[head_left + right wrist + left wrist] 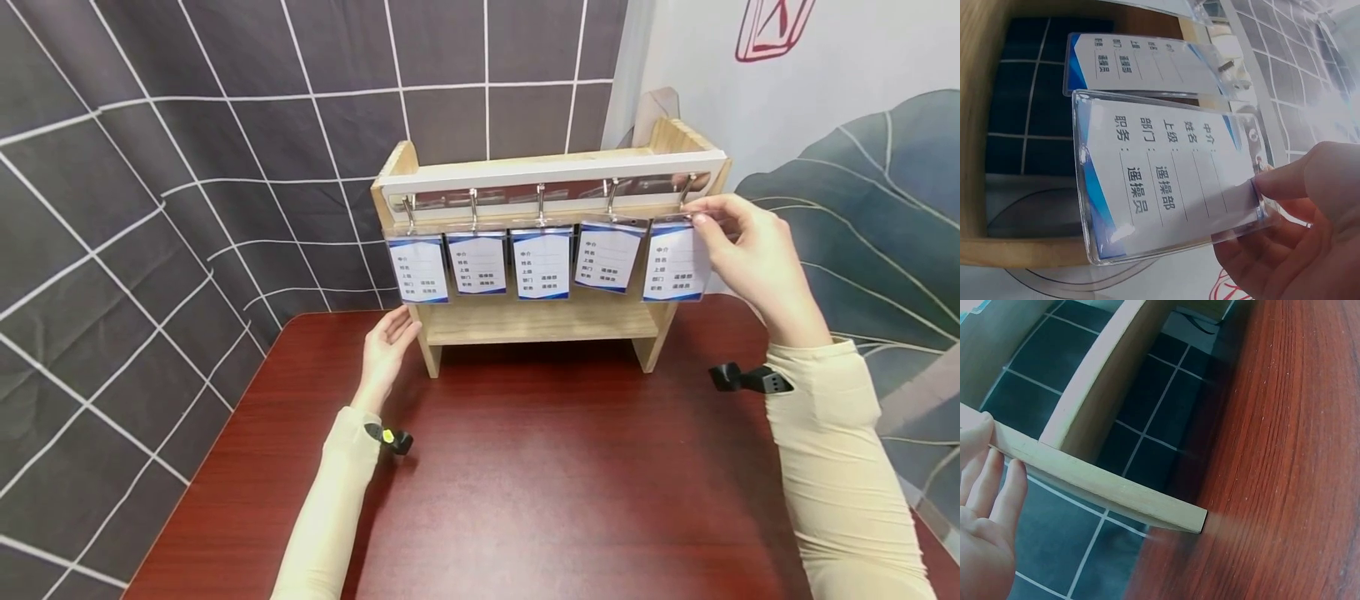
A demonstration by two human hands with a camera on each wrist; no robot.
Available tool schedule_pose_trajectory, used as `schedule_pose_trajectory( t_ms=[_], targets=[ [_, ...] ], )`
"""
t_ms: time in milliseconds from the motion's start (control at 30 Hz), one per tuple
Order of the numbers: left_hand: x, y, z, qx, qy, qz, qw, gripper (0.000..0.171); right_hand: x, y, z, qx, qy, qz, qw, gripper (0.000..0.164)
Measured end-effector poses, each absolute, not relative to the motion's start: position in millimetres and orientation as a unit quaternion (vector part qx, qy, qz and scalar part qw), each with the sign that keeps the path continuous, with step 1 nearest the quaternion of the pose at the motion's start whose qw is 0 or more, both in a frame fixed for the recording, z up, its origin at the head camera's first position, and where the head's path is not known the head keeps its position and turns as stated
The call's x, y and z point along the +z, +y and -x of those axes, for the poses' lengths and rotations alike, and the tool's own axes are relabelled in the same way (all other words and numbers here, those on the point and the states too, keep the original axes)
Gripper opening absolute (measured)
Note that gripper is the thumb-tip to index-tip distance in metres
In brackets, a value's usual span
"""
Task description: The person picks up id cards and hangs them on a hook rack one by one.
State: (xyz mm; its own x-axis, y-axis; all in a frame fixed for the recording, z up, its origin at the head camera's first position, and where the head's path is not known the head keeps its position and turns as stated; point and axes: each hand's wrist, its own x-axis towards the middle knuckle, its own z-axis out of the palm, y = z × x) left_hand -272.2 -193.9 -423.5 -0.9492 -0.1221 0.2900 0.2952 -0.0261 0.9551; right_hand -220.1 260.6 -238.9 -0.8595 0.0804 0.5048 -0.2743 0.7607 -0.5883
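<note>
A light wooden rack (543, 321) carries a row of hooks with several plastic-sleeved name badges (541, 265) hanging from them. My right hand (761, 262) pinches the top corner of the rightmost badge (1166, 181) between thumb and fingers, just below its hook (686, 190). In the right wrist view the badge's white card has blue edges and printed lines. My left hand (386, 354) is at the rack's left side panel (1110, 481). In the left wrist view its thumb lies on the panel's edge, with the fingers along the outer face.
The rack stands at the far edge of a dark red wooden table (480, 475). Behind it hangs a dark grey cloth (315, 150) with white grid lines. A white wall (705, 75) with painted leaves rises at the right.
</note>
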Motion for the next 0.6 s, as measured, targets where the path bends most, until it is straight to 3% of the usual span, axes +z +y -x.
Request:
schedule_pose_trajectory(
  t_ms=[600],
  targets=[
    [-424.4, -193.7, 273.1, -0.714, -0.681, 0.066, 0.148, 0.05, -238.6, 265.5, 224.1, 0.331, -0.905, -0.063, 0.261, 0.034]
  ],
)
